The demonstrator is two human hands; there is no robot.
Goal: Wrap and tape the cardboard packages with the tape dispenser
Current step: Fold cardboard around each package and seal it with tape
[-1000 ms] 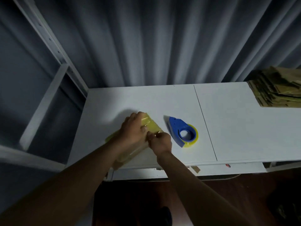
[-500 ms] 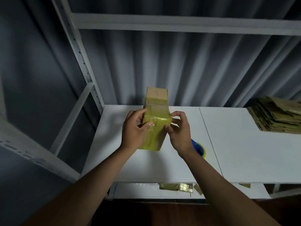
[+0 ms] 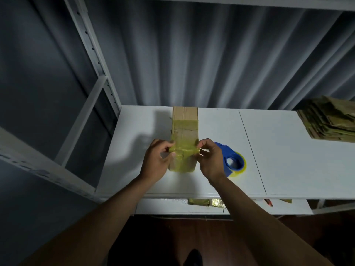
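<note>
A cardboard package [image 3: 184, 129] with bands of yellowish tape is held up above the white shelf [image 3: 288, 160], its long side pointing away from me. My left hand [image 3: 156, 162] pinches its left edge at a tape band. On the opposite edge, my right hand [image 3: 210, 160] pinches the same band. The blue tape dispenser [image 3: 233, 162] with a yellow tape roll lies flat on the shelf just right of my right hand, partly hidden by it.
A stack of flattened cardboard pieces [image 3: 328, 121] sits at the shelf's far right. White rack uprights [image 3: 92, 54] rise at the left, a grey curtain hangs behind. Taped bundles [image 3: 206, 202] lie on a lower shelf below the front edge.
The package has been lifted off the shelf, where both hands were pressing it, and turned lengthwise away from me. Both hands have shifted to its side edges. The dispenser has not moved.
</note>
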